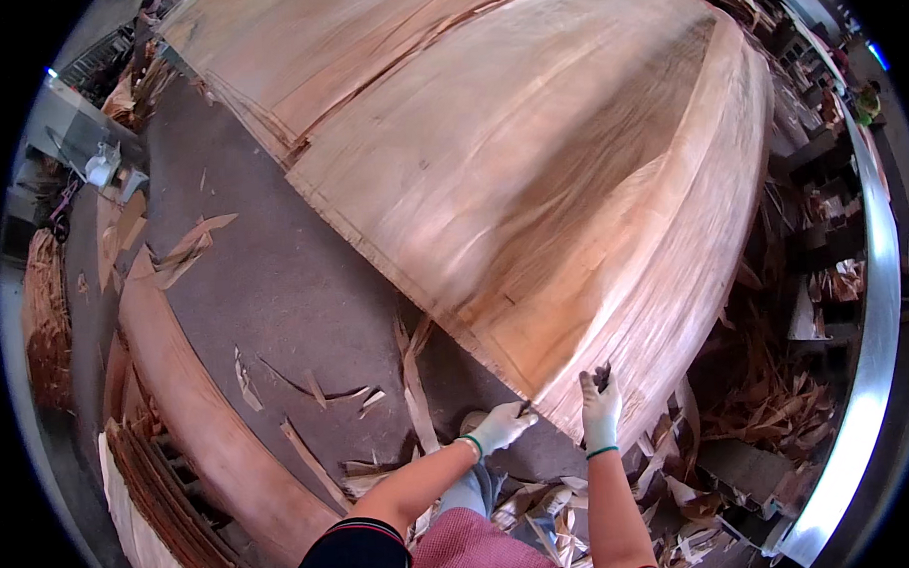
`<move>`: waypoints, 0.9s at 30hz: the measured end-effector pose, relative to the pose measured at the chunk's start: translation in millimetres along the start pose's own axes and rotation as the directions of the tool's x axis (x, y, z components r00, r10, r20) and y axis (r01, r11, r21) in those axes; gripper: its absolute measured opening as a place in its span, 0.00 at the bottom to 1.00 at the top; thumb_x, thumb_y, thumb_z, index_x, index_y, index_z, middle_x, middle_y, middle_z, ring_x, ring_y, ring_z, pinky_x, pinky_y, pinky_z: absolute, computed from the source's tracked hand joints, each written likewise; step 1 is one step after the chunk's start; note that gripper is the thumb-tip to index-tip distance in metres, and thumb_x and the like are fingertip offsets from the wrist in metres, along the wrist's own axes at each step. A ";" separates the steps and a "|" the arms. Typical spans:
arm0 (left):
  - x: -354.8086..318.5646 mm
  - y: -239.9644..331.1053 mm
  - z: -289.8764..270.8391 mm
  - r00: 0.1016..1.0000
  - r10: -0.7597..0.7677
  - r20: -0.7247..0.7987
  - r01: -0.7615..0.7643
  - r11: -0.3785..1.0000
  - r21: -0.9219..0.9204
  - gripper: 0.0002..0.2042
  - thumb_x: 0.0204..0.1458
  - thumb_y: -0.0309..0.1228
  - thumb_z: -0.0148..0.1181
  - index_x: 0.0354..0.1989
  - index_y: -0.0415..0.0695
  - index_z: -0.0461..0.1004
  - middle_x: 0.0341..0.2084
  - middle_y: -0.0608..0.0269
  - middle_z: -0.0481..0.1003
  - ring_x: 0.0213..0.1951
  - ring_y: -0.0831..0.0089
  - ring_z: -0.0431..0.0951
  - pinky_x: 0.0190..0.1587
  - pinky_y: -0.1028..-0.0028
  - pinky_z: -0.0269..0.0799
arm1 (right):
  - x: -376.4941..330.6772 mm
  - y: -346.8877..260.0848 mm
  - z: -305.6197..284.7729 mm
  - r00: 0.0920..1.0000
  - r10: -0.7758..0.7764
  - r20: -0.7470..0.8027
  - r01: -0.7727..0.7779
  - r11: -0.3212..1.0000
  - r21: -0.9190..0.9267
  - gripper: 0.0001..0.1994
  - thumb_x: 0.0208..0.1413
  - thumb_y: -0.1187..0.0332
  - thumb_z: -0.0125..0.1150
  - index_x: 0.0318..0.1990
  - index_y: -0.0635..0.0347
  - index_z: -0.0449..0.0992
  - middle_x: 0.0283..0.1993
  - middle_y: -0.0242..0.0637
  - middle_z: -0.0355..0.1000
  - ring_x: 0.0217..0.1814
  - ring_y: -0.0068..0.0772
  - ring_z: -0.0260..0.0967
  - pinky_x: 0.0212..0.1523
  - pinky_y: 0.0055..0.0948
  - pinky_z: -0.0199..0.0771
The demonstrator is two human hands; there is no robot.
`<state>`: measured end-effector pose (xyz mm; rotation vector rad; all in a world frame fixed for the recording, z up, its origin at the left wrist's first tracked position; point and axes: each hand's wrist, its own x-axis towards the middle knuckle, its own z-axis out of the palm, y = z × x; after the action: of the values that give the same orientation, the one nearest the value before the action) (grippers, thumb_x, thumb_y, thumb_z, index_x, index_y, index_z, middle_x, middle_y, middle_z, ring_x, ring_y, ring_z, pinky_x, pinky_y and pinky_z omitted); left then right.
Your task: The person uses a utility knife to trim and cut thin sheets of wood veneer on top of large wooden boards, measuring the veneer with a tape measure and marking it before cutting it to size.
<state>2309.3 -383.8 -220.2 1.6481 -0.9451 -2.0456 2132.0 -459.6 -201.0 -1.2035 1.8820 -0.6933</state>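
A large pale wood veneer sheet lies over a broad stack of veneer, bulging and creased along its right side. One long edge of it runs from near my hands up toward the far right, with darker, yellowish wood beside it. My left hand, in a white glove with dark fingertips, pinches at the stack's near corner, its fingers closed on the sheet's edge. My right hand, gloved the same way, is on the sheet's near end just to the right. Its fingertips are curled; what lies under them is partly hidden.
Veneer scraps litter the grey floor and lie around my feet. A long curved veneer strip and stacked sheets stand at the left. On the right are a heap of broken veneer and a long shiny metal rail.
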 end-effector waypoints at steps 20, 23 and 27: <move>-152.0 -38.6 -34.8 0.754 0.453 0.477 -0.207 -0.524 0.826 0.15 0.52 0.36 0.46 0.47 0.51 0.73 0.51 0.63 0.71 0.57 0.67 0.67 0.60 0.53 0.59 | -128.1 -81.7 -452.2 0.942 -0.051 -0.333 0.135 0.963 0.234 0.06 0.55 0.73 0.58 0.27 0.63 0.74 0.24 0.20 0.66 0.25 0.12 0.57 0.25 0.18 0.58; -194.4 -80.9 -5.9 0.866 0.437 0.245 -0.052 -0.409 0.911 0.16 0.56 0.40 0.42 0.48 0.54 0.74 0.48 0.67 0.73 0.54 0.67 0.69 0.59 0.45 0.56 | -203.4 -75.6 -539.7 0.930 -0.116 -0.349 0.167 0.979 0.120 0.05 0.55 0.73 0.57 0.27 0.62 0.74 0.24 0.20 0.66 0.26 0.12 0.58 0.27 0.18 0.59; -223.8 -127.4 78.2 0.854 0.520 -0.017 0.274 -0.423 0.864 0.18 0.62 0.44 0.38 0.50 0.55 0.74 0.46 0.67 0.75 0.48 0.67 0.73 0.56 0.44 0.60 | -302.7 -24.1 -645.1 0.905 -0.006 -0.426 0.065 0.990 0.123 0.06 0.53 0.71 0.59 0.26 0.63 0.76 0.24 0.21 0.68 0.27 0.13 0.62 0.28 0.19 0.62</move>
<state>2310.9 -127.7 -137.6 2.0531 -2.9435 0.3369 1678.2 -170.3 266.7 -1.0618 2.1254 -1.1605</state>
